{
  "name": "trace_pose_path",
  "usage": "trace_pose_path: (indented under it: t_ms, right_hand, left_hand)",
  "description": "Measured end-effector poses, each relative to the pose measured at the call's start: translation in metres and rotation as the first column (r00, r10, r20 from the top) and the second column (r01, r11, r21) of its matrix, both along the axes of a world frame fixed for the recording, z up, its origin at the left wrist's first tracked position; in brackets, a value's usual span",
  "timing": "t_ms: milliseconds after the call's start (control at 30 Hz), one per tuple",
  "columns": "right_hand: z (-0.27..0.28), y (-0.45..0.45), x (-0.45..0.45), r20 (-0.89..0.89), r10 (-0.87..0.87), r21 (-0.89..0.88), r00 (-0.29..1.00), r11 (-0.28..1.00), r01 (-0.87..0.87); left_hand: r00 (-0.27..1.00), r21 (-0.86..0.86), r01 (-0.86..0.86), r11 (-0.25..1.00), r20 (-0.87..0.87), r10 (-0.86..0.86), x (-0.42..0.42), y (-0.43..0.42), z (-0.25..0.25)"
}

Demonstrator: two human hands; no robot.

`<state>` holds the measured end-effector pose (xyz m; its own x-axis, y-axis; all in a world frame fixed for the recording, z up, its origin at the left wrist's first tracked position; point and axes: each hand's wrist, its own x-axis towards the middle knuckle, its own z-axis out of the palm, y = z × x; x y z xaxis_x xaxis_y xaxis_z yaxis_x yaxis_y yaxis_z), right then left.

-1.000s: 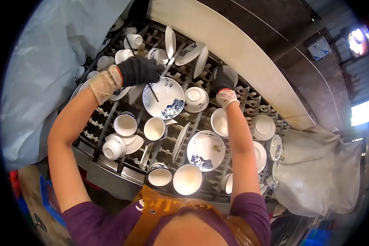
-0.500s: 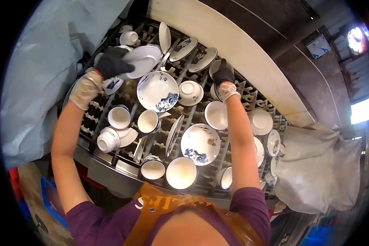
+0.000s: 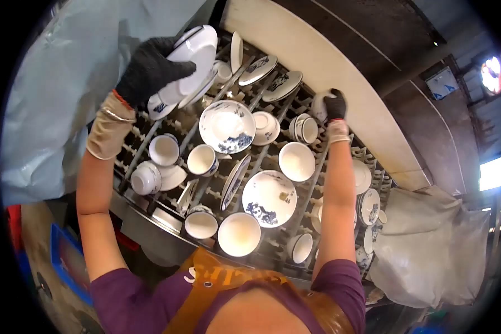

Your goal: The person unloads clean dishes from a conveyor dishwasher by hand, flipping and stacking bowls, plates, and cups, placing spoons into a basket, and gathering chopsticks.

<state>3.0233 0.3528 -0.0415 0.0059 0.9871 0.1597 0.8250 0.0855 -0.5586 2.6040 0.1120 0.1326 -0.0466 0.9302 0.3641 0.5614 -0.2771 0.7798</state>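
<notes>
At the rack's upper left, my left hand [image 3: 153, 72] in a black glove is closed on a large white plate [image 3: 197, 55], its thumb across the plate's face. The plate is tilted up; below it, other white dishes are partly hidden. My right hand [image 3: 335, 104], also black-gloved, is closed around the edge of a white dish [image 3: 319, 106] by the far wall; most of that dish is covered. Stacked small bowls [image 3: 305, 129] stand just left of my right wrist. Between my hands lie a blue-patterned plate [image 3: 227, 127] and an upturned bowl [image 3: 265, 128].
A pegged conveyor rack [image 3: 206, 186] carries several bowls and plates. Beyond it runs a pale metal wall [image 3: 317, 61]. Plastic curtains hang at the left [image 3: 55, 111] and the right [image 3: 423, 245]. A blue crate [image 3: 67, 261] is at lower left.
My left hand has lifted the white plate up and tilted it more upright. My right hand has moved right along the wall with the white dish, uncovering the stacked bowls.
</notes>
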Motion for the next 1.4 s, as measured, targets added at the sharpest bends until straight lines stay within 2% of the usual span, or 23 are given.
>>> trace_pose_path:
  t_ms: [67,100,167,267,333,367,500,533,633,700,733,800,833,900,967,1033,1100,1167,1200,1233,1300,1333,1400]
  right_hand:
    - [0.002,0.001,0.028,-0.310,-0.209,0.117,0.927,0.960,0.255]
    - [0.000,-0.008,0.034,-0.067,-0.349,0.237,0.935,0.904,0.355]
    - [0.011,-0.043,0.011,0.064,-0.214,0.619,0.975,0.774,0.130]
    - [0.037,-0.084,-0.067,-0.012,0.356,0.415,0.934,0.852,-0.320]
    - [0.038,-0.112,-0.122,0.031,0.508,0.090,0.861,0.856,-0.508]
    - [0.011,-0.111,-0.141,-0.058,0.584,0.100,0.810,0.811,-0.577]
    - [-0.015,-0.098,-0.178,-0.050,0.648,-0.054,0.760,0.758,-0.650]
    - [-0.017,-0.086,-0.177,-0.259,0.656,-0.031,0.709,0.728,-0.685]
    - [0.031,-0.101,-0.177,-0.145,0.492,0.313,0.859,0.846,-0.432]
    - [0.038,-0.110,-0.188,-0.426,0.484,0.259,0.765,0.875,-0.409]
    - [0.058,-0.131,-0.193,-0.469,0.463,-0.016,0.752,0.847,-0.532]
    - [0.034,-0.143,-0.191,-0.164,0.869,-0.020,0.468,0.471,-0.882]
    - [0.023,-0.156,-0.191,0.046,0.956,-0.061,0.288,0.291,-0.955]
    - [0.022,-0.195,-0.185,0.067,0.936,-0.236,0.347,0.352,-0.906]
    - [0.016,-0.190,-0.194,0.017,0.953,-0.302,0.303,0.294,-0.907]
    - [0.016,-0.192,-0.196,0.307,0.921,-0.365,0.241,0.347,-0.864]
    - [0.002,-0.192,-0.191,0.343,0.905,-0.218,0.251,0.337,-0.916]
    - [-0.026,-0.179,-0.190,0.363,0.896,0.001,0.255,0.273,-0.962]
    - [-0.006,-0.194,-0.183,0.434,0.842,-0.026,0.320,0.367,-0.930]
    - [-0.028,-0.182,-0.176,0.415,0.843,0.208,0.342,0.278,-0.938]
    - [-0.014,-0.190,-0.162,0.407,0.788,0.338,0.462,0.340,-0.878]
    - [-0.002,-0.195,-0.154,0.389,0.759,0.405,0.521,0.367,-0.837]
    - [0.036,-0.218,-0.140,0.390,0.646,0.453,0.657,0.486,-0.747]
  left_hand:
    - [0.996,-0.051,0.030,0.998,0.083,-0.026,0.005,-0.017,0.008]
    - [0.996,-0.066,0.024,0.998,0.089,-0.018,0.004,-0.018,-0.002]
    - [0.968,-0.061,-0.130,0.990,-0.226,0.113,0.004,-0.013,-0.034]
    - [0.805,-0.203,-0.166,0.965,-0.593,0.014,0.014,0.006,-0.091]
    - [0.738,-0.152,-0.216,0.964,-0.672,0.059,0.029,0.009,-0.119]
    - [0.719,-0.083,-0.215,0.973,-0.688,0.100,0.032,0.009,-0.129]
    - [0.781,-0.135,-0.272,0.953,-0.610,0.136,0.037,-0.034,-0.053]
    - [0.850,-0.127,-0.176,0.976,-0.520,0.086,0.025,-0.051,-0.044]
    - [0.897,-0.224,-0.169,0.960,-0.438,0.056,0.014,-0.108,-0.018]
    - [0.959,-0.403,-0.102,0.910,-0.283,-0.017,0.006,-0.121,-0.035]
    - [0.888,-0.370,-0.140,0.918,-0.458,-0.050,-0.001,-0.121,-0.056]
    - [0.725,-0.138,-0.089,0.987,-0.688,-0.031,-0.005,-0.126,-0.106]
    - [0.654,-0.188,-0.167,0.968,-0.756,-0.034,0.006,-0.125,-0.115]
    - [0.667,-0.342,-0.289,0.894,-0.742,-0.068,0.027,-0.112,-0.117]
    - [0.634,-0.290,-0.287,0.913,-0.772,-0.046,0.028,-0.095,-0.131]
    - [0.600,-0.237,-0.287,0.928,-0.800,-0.019,0.020,-0.076,-0.144]
    - [0.619,-0.255,-0.244,0.936,-0.784,-0.052,-0.001,-0.054,-0.147]
    - [0.322,0.098,0.376,0.921,-0.946,-0.031,-0.054,-0.042,-0.134]
    - [0.778,-0.218,-0.018,0.976,-0.616,-0.123,-0.057,-0.043,-0.121]
    - [0.936,-0.311,-0.156,0.937,-0.350,0.040,-0.074,-0.036,-0.142]
    - [0.584,-0.136,-0.431,0.892,-0.796,0.161,-0.069,-0.047,-0.134]
    - [0.636,0.038,-0.494,0.869,-0.665,0.391,-0.058,-0.066,-0.128]
    - [0.884,0.024,-0.383,0.923,-0.280,0.374,-0.044,-0.092,-0.110]
